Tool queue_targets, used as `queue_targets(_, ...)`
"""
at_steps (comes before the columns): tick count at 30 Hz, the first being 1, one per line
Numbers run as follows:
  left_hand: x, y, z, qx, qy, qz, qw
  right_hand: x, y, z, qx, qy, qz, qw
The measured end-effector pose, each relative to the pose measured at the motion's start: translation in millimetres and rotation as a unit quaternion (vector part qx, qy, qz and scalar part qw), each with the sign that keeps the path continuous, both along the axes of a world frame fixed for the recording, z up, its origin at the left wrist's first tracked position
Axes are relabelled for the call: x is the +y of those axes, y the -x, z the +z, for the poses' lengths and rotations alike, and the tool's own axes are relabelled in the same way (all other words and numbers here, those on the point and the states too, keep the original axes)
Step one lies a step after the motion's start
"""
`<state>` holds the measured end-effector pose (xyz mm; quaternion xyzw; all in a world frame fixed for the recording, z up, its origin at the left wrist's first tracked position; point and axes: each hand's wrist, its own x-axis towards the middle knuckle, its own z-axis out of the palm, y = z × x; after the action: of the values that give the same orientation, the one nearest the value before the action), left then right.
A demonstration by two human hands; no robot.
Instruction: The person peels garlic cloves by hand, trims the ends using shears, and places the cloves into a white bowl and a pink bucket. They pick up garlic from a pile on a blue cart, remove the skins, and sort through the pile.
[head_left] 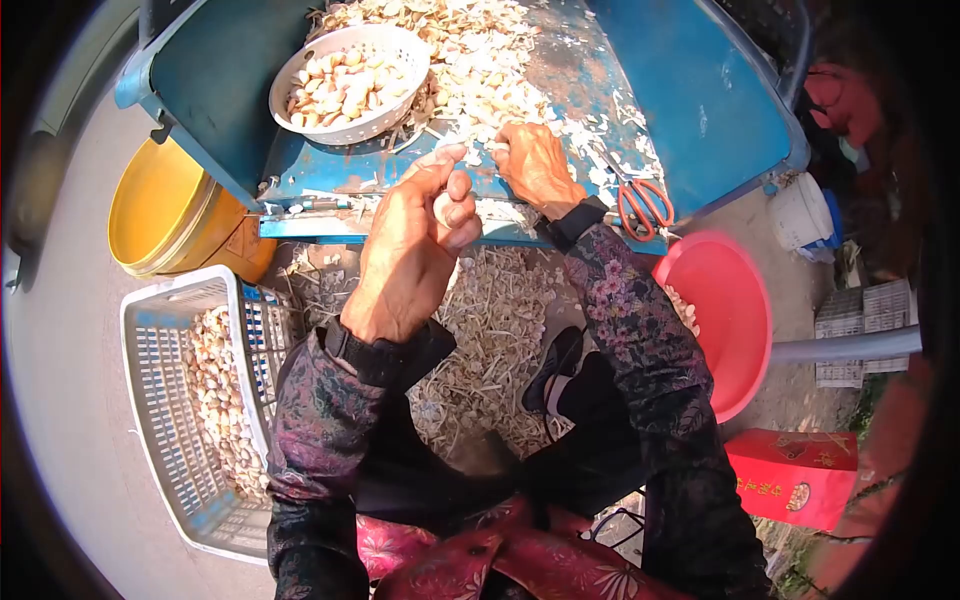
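Observation:
My left hand is raised at the front edge of the blue metal tray. Its thumb and forefinger come together and the other fingers curl in; whatever they may hold is hidden. Over the tray, my right hand has its fingers bent into a pinch beside loose garlic skins, its grip too small to make out. A white perforated bowl of garlic cloves stands behind my left hand. Scissors with red handles lie right of my right hand.
Left of the tray are a yellow bucket and a grey plastic crate holding garlic. To the right stand a red basin, a red box and a white bucket. Peel litter covers the ground between my legs.

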<state>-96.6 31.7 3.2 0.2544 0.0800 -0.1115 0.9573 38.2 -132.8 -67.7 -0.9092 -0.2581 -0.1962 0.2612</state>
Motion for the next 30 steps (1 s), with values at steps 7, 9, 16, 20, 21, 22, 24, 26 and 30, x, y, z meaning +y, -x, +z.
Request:
queue_targets(7,18.9,7.2,3.7,0.019,-0.006,-0.037,0.999,-9.2,15.1,29.7,0.222,-0.052,-0.058,0.972)
queue_targets(9,27.2,6.7,6.7,0.029,-0.016,-0.024,0.999,-12.8,29.5,44.8,0.388,-0.346,0.038,0.853)
queue_targets(16,29.6,2.1,2.1,-0.006,0.004,-0.046,0.999,17.3,178.8,183.1,0.491,-0.407,0.412,0.651)
queue_targets(20,16.1,-0.2,2.0,-0.011,-0.003,-0.035,0.999,33.6,236.3,201.3,0.428,-0.434,0.541,0.579)
queue_targets(21,12.9,-0.9,1.6,-0.005,0.003,-0.043,0.999,37.6,250.3,202.1,0.429,-0.502,0.548,0.514)
queue_targets(22,9.7,-1.8,1.5,0.002,0.011,-0.050,0.999,36.9,263.4,204.1,0.420,-0.505,0.549,0.516)
queue_targets(24,3.2,-3.5,2.2,-0.004,0.000,-0.057,0.998,33.6,284.5,206.5,0.560,-0.576,0.462,0.377)
queue_targets(26,-4.1,-4.7,-0.4,-0.008,-0.010,-0.062,0.998,39.6,296.5,197.5,0.513,-0.600,0.481,0.382)
queue_targets(30,-19.8,-8.9,0.8,-0.011,-0.017,-0.067,0.998,19.5,300.3,205.5,0.478,-0.575,0.484,0.455)
